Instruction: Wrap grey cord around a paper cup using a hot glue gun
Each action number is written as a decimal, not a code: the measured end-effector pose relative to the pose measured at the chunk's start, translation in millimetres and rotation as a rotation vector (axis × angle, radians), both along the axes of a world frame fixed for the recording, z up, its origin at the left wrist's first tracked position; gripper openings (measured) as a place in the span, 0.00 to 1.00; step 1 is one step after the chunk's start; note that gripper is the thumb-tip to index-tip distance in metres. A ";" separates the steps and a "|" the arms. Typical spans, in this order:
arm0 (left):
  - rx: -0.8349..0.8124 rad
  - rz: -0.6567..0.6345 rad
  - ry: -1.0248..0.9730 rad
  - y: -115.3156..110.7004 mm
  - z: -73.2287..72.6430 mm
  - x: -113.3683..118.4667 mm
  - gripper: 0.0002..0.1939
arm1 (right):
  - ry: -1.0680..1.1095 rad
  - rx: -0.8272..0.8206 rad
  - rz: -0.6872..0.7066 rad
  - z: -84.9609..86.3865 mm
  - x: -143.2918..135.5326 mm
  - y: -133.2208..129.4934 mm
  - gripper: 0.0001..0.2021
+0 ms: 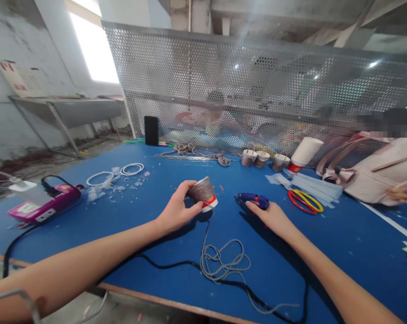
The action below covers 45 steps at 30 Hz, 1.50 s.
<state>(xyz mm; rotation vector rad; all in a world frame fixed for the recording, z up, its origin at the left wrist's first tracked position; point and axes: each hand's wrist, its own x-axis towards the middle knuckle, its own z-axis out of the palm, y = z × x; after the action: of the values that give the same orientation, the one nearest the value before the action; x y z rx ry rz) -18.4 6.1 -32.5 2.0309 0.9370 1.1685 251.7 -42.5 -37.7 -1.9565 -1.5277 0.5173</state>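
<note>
My left hand point(180, 204) is closed around a paper cup point(203, 193), tilted on its side a little above the table. Grey cord is wound round most of the cup; a red and white band shows at its lower end. From the cup a loose grey cord point(220, 263) trails down and lies in loops on the table. To the right, my right hand point(269, 215) grips a blue glue gun point(255, 200), its nozzle pointing left toward the cup with a gap between them. A black cable point(169, 265) runs along the near side, partly under the cord.
On the blue table point(129, 234) lie scissors point(305, 201), clear glue sticks point(320, 186), stacked paper cups point(305, 153), several wrapped cups point(249, 157) and a cord bundle point(186, 150). A purple power strip point(46, 204) sits left. Behind stands a perforated metal screen point(176, 63); a pale bag point(389, 166) is right.
</note>
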 end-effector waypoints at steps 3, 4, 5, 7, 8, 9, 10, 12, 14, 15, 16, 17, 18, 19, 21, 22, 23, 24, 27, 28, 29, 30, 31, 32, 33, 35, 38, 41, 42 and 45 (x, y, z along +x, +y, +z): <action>0.127 0.045 0.050 -1.3 -0.8 -0.8 0.18 | 0.053 0.177 -0.050 10.9 7.5 -2.7 0.24; 0.175 0.054 0.064 -1.8 -0.9 -1.1 0.18 | 0.074 0.296 -0.102 17.5 8.9 -5.8 0.26; 0.224 0.057 0.074 -2.2 -1.0 -1.3 0.18 | 0.091 0.429 -0.154 24.7 8.8 -10.2 0.26; 0.321 0.045 0.082 -3.2 -1.0 -1.4 0.18 | 0.111 0.660 -0.194 38.1 1.9 -21.5 0.24; 0.368 0.036 0.087 -3.9 -0.7 -1.3 0.18 | 0.141 0.711 -0.162 42.8 -5.4 -27.5 0.21; 0.413 0.029 0.094 -4.8 -0.2 -1.0 0.18 | 0.216 0.690 -0.091 45.3 -15.2 -33.2 0.18; 0.457 0.027 0.101 -5.9 0.6 -0.6 0.17 | 0.336 0.589 -0.002 45.5 -26.9 -37.9 0.16; 0.534 0.029 0.111 -8.6 2.8 0.4 0.17 | 0.627 0.336 0.129 39.4 -53.4 -43.2 0.15; 0.604 0.035 0.115 -11.5 5.3 1.2 0.17 | 0.883 0.120 0.153 29.3 -78.5 -43.0 0.18; 0.637 0.036 0.119 -12.9 6.3 1.4 0.17 | 1.007 0.038 0.142 24.7 -88.9 -41.6 0.18; 0.668 0.035 0.125 -14.0 7.0 1.5 0.18 | 1.132 -0.033 0.132 21.2 -97.2 -39.6 0.18; 0.695 0.034 0.138 -14.8 7.5 1.4 0.18 | 1.242 -0.098 0.128 19.2 -103.5 -37.6 0.18; 0.719 0.031 0.152 -15.3 7.6 1.2 0.18 | 1.331 -0.151 0.130 18.7 -107.7 -35.7 0.18; 0.741 0.026 0.165 -15.6 7.6 0.9 0.18 | 1.393 -0.192 0.138 19.4 -110.2 -34.2 0.17; 0.770 0.017 0.188 -15.9 7.5 0.2 0.18 | 1.442 -0.237 0.153 23.4 -111.1 -32.6 0.17; 0.775 0.015 0.195 -16.2 7.6 0.0 0.18 | 1.434 -0.249 0.160 25.7 -110.3 -32.6 0.17; 0.776 0.014 0.201 -16.6 8.1 -0.1 0.18 | 1.409 -0.262 0.168 27.9 -108.9 -32.9 0.18; 0.776 0.014 0.205 -17.3 8.7 -0.1 0.18 | 1.363 -0.275 0.174 29.7 -107.3 -33.4 0.18; 0.762 0.006 0.202 -21.2 11.4 0.7 0.17 | 1.093 -0.265 0.186 31.8 -101.4 -35.3 0.18; 0.751 0.001 0.197 -22.8 12.1 1.0 0.17 | 0.956 -0.223 0.194 31.6 -99.3 -36.0 0.17; 0.734 -0.003 0.195 -24.4 12.7 1.3 0.16 | 0.809 -0.160 0.210 31.1 -97.2 -36.8 0.16; 0.712 -0.005 0.197 -25.8 12.9 1.6 0.16 | 0.665 -0.082 0.232 30.4 -95.2 -37.8 0.14; 0.687 -0.007 0.207 -26.9 13.0 1.8 0.15 | 0.529 0.005 0.263 29.8 -93.5 -39.0 0.13; 0.660 -0.008 0.225 -27.7 12.7 2.0 0.15 | 0.403 0.104 0.299 29.1 -92.0 -40.5 0.11; 0.631 -0.010 0.244 -28.1 12.4 2.0 0.15 | 0.291 0.205 0.339 28.6 -90.9 -42.1 0.09; 0.560 -0.018 0.279 -28.4 11.6 2.1 0.14 | 0.103 0.383 0.418 27.9 -89.6 -45.4 0.06; 0.443 -0.042 0.283 -28.3 11.7 2.4 0.15 | -0.089 0.526 0.506 27.3 -89.8 -48.2 0.08; 0.325 -0.067 0.258 -28.8 14.2 3.0 0.16 | -0.147 0.573 0.489 27.0 -91.7 -47.2 0.08; 0.290 -0.074 0.248 -28.9 15.2 3.3 0.16 | -0.139 0.584 0.471 26.8 -92.5 -46.3 0.08; 0.213 -0.095 0.224 -29.1 17.8 3.5 0.18 | -0.088 0.615 0.420 24.9 -94.7 -43.5 0.07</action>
<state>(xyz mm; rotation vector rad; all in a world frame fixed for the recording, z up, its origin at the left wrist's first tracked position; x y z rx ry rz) -14.9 -23.0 -14.7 2.3895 0.8384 1.0427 157.1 -85.9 -12.8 -1.2111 -1.8861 0.0946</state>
